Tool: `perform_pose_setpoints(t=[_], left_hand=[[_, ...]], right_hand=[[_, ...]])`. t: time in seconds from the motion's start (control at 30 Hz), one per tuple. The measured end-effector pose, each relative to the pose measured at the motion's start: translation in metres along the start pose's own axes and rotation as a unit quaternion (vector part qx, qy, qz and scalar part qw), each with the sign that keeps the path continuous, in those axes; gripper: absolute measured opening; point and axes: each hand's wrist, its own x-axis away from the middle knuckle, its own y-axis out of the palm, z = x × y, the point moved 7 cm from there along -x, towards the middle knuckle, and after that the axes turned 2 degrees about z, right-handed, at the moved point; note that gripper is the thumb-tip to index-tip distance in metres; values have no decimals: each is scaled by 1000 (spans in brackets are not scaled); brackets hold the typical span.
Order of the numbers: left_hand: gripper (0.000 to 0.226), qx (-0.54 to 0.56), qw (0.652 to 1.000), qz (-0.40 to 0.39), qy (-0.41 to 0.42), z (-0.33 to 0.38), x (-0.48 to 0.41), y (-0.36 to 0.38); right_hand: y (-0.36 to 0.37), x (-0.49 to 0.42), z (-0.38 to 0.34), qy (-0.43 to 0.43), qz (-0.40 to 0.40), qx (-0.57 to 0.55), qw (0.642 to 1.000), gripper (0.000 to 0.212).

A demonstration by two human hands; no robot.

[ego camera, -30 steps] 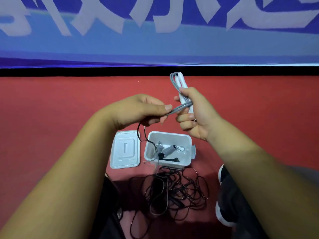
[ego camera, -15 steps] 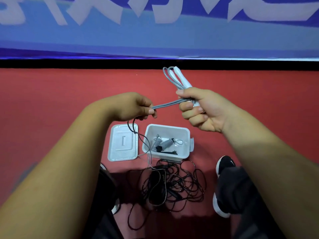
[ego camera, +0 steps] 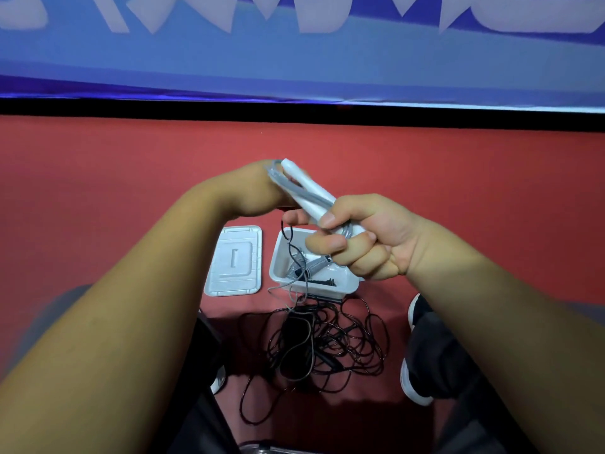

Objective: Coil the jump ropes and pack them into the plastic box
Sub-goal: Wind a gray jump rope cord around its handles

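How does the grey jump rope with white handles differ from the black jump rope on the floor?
The grey jump rope with white handles is gathered into a tight bundle; the black jump rope lies in a loose tangle. The grey one is gripped by the right hand in the air; the black one rests on the red floor, nearer the person than the white plastic box. Both are thin, flexible cords.
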Motion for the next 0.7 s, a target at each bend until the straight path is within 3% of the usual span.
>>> perform_pose_setpoints(t=[0.1, 0.23, 0.33, 0.57, 0.7], left_hand=[[17, 69, 995, -63, 19, 3, 1, 6], [17, 138, 988, -69, 5, 8, -2, 5], [19, 133, 989, -70, 4, 12, -2, 5], [22, 104, 994, -34, -7, 23, 4, -2], [25, 71, 997, -8, 1, 30, 6, -7]], right_hand=[[6, -10, 21, 60, -44, 4, 997, 30], [-2, -21, 44, 124, 26, 127, 984, 15], [-11, -22, 54, 169, 90, 199, 961, 19], [-30, -27, 50, 100, 165, 89, 977, 4], [-34, -30, 49, 90, 180, 53, 978, 8]])
